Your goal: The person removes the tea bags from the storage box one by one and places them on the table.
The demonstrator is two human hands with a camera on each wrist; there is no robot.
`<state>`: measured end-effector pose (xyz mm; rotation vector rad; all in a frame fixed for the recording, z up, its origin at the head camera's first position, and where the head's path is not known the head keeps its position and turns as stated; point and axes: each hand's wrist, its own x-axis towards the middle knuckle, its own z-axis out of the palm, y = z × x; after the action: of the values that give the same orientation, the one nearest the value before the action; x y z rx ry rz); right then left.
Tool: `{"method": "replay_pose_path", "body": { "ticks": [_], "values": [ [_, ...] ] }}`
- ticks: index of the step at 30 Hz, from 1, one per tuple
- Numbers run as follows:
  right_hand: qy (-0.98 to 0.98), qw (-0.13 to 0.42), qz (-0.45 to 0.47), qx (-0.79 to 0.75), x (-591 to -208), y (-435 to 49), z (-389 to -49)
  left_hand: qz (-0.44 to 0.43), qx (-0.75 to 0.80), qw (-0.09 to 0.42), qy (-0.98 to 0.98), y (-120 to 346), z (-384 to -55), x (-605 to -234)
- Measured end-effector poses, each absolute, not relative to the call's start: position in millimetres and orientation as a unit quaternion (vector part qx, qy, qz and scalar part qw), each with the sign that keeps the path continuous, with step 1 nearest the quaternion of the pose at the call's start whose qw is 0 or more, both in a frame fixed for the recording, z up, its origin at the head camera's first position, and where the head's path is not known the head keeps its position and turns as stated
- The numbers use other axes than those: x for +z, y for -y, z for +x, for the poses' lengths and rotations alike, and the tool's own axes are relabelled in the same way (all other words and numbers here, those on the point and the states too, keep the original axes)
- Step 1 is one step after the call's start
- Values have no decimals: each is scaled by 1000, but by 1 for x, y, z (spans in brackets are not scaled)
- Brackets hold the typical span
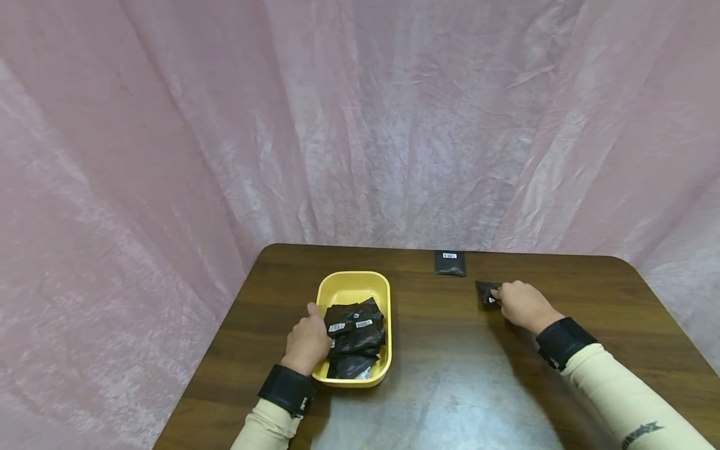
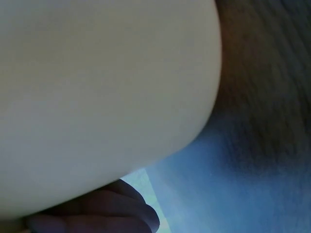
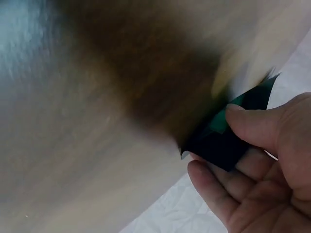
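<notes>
In the head view, my left hand [image 1: 306, 342] grips the left side of a yellow plastic basin [image 1: 353, 280]. Curled fingers [image 2: 107, 213] show beneath the palm in the left wrist view, which the palm mostly fills. Several flat black packets [image 1: 359, 340] with white barcode labels lie heaped inside the basin. Over to the right, my right hand [image 1: 523, 304] pinches one small black packet [image 1: 485, 290] by its edge, close over the table. The right wrist view has the thumb on one face of this packet [image 3: 223, 150], with the other fingers behind it.
Another black packet [image 1: 450, 267] with a barcode label lies flat at the far edge of the brown wooden table [image 1: 427, 319]. Behind that edge hangs a pink velvety curtain [image 1: 394, 137].
</notes>
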<state>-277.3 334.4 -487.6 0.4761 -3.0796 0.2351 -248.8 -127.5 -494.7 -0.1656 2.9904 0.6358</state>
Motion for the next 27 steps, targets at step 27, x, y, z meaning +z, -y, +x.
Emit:
{"method": "replay_pose_path", "body": {
  "ticks": [27],
  "values": [
    [971, -158, 128, 126, -491, -357, -338, -57, 213, 40, -974, 121, -246, -494]
  ]
}}
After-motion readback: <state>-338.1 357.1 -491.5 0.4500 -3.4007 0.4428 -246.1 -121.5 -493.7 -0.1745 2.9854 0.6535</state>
